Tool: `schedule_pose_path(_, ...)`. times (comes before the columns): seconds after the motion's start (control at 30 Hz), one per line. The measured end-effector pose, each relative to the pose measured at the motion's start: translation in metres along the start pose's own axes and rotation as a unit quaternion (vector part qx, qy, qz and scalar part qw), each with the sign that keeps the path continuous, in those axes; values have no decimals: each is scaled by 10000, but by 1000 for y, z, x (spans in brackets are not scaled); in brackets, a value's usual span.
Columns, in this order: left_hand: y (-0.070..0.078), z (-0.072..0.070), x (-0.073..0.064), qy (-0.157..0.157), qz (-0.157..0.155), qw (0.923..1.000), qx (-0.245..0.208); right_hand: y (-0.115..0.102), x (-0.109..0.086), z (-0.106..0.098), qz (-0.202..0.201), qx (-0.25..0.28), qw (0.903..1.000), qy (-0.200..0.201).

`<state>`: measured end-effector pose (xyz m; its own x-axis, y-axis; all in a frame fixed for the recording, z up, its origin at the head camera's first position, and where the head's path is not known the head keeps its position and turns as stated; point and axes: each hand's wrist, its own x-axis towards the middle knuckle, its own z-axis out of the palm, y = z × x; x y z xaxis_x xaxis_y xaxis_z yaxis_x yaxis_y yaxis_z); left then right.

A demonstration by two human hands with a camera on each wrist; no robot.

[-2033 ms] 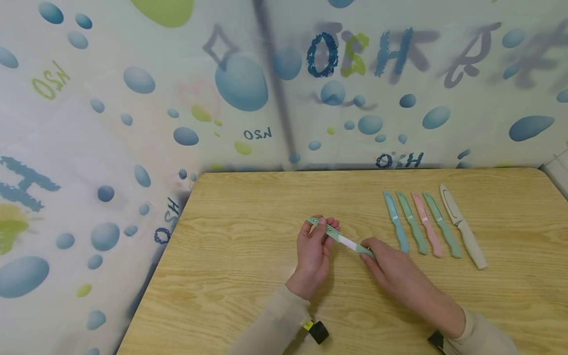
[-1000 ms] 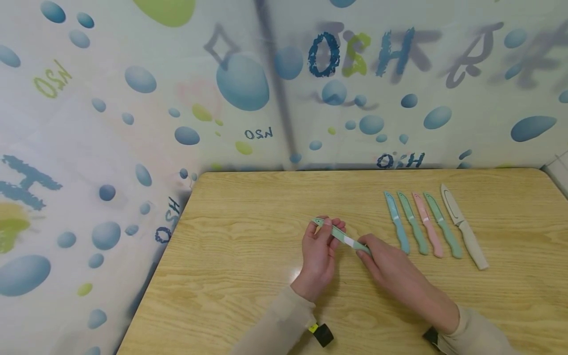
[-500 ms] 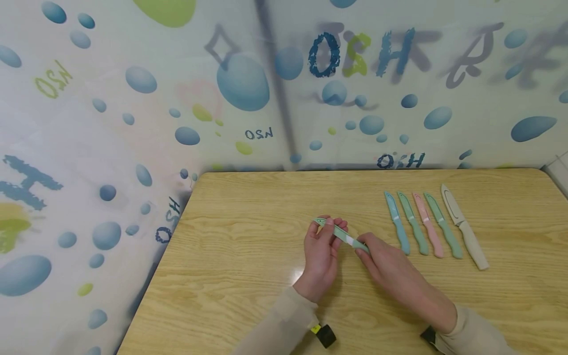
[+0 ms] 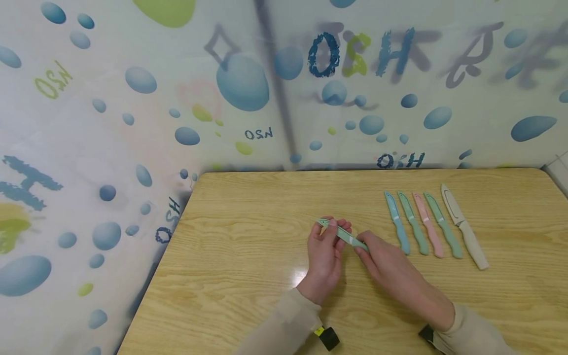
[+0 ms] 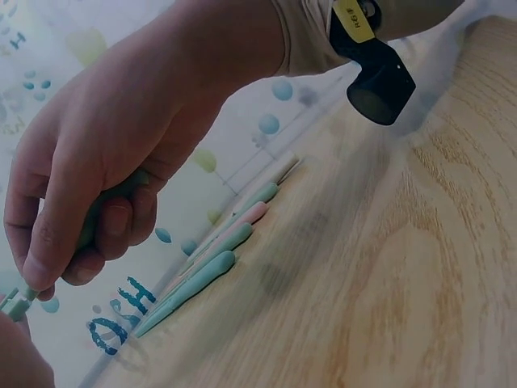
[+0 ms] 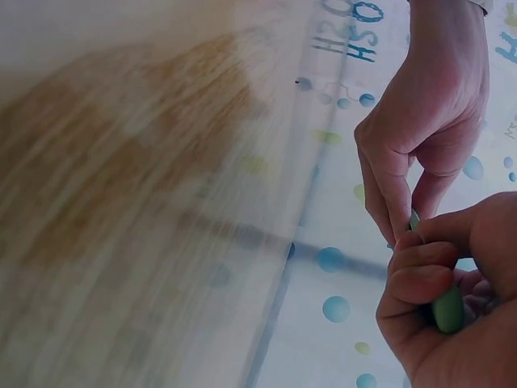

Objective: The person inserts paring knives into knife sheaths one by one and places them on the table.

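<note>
Above the wooden table point(image 4: 230, 266) a green paring knife is held level between both hands. My left hand point(image 4: 323, 256) pinches its green blade sheath point(image 4: 344, 234), thumb on top. My right hand point(image 4: 397, 266) grips the knife's green handle point(image 4: 362, 245), fingers wrapped round it. A narrow white strip of blade point(image 4: 352, 240) shows between sheath and handle. In the right wrist view the rounded end of the handle point(image 6: 448, 314) pokes out of the right fist. The left wrist view shows the right hand point(image 5: 105, 153) from the side, with part of the left hand point(image 5: 23, 360) at the corner.
To the right of the hands lies a row of sheathed knives: a blue one point(image 4: 399, 229), a green one point(image 4: 416, 231), a pink one point(image 4: 430, 231), another green one point(image 4: 447, 234) and a larger cream one point(image 4: 468, 236). A patterned wall covering point(image 4: 284, 113) rises behind the table.
The white strip of blade has shortened as the sheath slid over it. My left hand has moved right toward the right hand, which shifted slightly left. The row of knives stays put.
</note>
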<state>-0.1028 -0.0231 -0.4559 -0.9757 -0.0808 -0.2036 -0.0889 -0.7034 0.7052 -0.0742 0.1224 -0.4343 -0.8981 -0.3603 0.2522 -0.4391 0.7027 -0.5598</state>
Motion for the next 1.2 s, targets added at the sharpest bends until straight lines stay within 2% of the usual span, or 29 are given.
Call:
schedule_pose_path(0.33, -1, -1, 0, 19, -1, 10000, -26, 0, 1, -1, 123, 79, 9999, -69)
schedule_pose_path(0.5, 0, -2, 2, 15, -110, 9999, 99, 1, 1, 0, 169, 51, 9998, -80)
schedule_pose_path(0.67, 4, -5, 4, 29, -311, 9988, 383, 2, 0, 0, 169, -441, 9989, 34)
schedule_pose_path(0.93, 7, -6, 8, 78, -582, 9965, 590, 5, 1, 1, -160, -1226, 9917, 340)
schedule_pose_path(1.2, 7, -9, 13, -353, -638, 9954, 628, 10, 4, -5, -264, -1477, 9882, 302)
